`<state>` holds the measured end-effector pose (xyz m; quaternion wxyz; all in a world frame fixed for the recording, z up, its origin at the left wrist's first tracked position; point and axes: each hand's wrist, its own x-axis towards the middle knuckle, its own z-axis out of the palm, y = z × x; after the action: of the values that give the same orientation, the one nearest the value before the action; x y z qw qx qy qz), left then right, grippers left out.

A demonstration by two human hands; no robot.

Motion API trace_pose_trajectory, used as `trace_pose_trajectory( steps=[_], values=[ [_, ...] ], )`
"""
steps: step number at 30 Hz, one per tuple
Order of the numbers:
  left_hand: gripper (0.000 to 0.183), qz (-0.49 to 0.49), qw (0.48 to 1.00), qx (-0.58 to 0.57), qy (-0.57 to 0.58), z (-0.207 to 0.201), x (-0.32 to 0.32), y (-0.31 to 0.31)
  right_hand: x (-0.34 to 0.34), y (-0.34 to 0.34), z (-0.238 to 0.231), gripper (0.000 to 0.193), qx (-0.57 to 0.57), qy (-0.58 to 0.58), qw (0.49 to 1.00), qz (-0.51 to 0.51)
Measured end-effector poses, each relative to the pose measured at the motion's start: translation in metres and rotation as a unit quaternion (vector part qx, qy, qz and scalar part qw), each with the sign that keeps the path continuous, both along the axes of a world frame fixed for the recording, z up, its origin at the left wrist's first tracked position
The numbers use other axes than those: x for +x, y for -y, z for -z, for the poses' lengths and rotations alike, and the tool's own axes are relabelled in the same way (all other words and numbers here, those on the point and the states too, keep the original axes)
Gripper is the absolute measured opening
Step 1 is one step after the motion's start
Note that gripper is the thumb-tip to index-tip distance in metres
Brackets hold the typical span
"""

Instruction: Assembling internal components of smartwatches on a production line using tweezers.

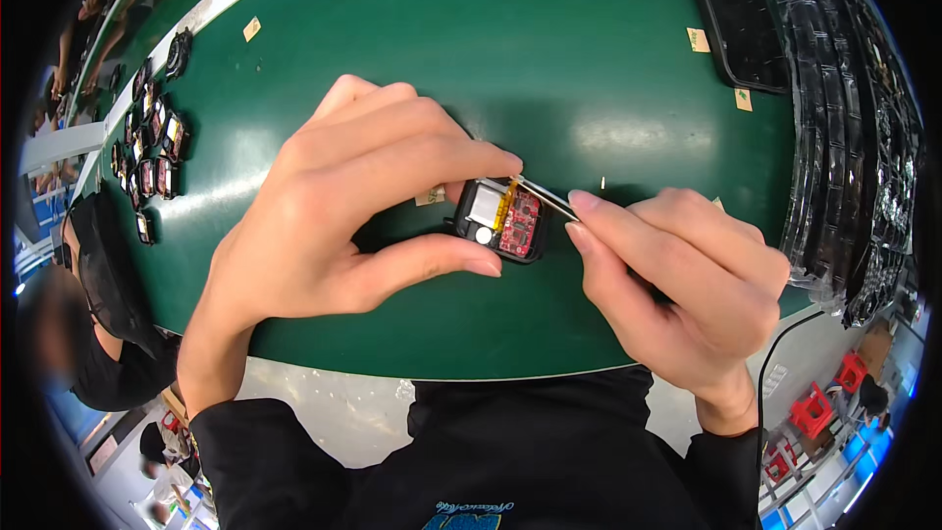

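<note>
My left hand [339, 186] holds a small black device housing [530, 257] between thumb and fingers, its inside facing up. In the housing are a silver battery [485, 204], a red circuit board [519, 226], a strip of yellow tape [505, 204] and a white round part [484, 235]. Thumb and index finger of my right hand [687, 275] pinch metal tweezers [549, 199]. Their tips reach the top edge of the housing beside my left index fingertip. Whether the tips grip anything is too small to tell.
Several similar small devices [157, 137] lie grouped on the left of the green table [491, 29]. Far right are a black tray [731, 15] and stacked clear-and-black plastic trays [829, 128]. Small paper stickers [698, 39] dot the surface. Another person's dark sleeve [118, 363] shows at the left edge.
</note>
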<state>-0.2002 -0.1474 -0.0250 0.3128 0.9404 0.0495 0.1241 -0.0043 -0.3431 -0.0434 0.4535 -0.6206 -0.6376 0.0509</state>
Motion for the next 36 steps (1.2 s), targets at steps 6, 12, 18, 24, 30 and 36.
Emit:
trace_pose_trajectory(
  steps=[6, 12, 18, 24, 30, 36],
  values=[
    [0.064, 0.033, 0.998, -0.051, -0.022, 0.001, -0.002, -0.013, 0.002, 0.000, -0.012, 0.021, -0.110, -0.080, 0.991, -0.010],
    [0.065, 0.047, 0.997, -0.047, -0.028, -0.002, -0.002, -0.013, 0.003, 0.001, -0.012, 0.020, -0.120, -0.104, 0.987, -0.017],
    [0.066, 0.052, 0.998, -0.033, -0.029, -0.002, 0.000, -0.013, 0.002, 0.001, -0.010, 0.020, -0.119, -0.096, 0.988, -0.014],
    [0.061, 0.057, 0.998, -0.024, -0.023, -0.005, 0.003, -0.013, 0.002, 0.000, -0.009, 0.019, -0.103, -0.093, 0.990, -0.022],
    [0.059, 0.072, 0.997, -0.010, -0.038, -0.006, 0.003, -0.015, -0.001, 0.001, -0.009, 0.019, -0.112, -0.137, 0.984, -0.001],
    [0.062, 0.074, 0.996, -0.025, -0.040, -0.004, 0.001, -0.017, 0.002, 0.001, -0.008, 0.019, -0.114, -0.113, 0.987, -0.021]
  ],
)
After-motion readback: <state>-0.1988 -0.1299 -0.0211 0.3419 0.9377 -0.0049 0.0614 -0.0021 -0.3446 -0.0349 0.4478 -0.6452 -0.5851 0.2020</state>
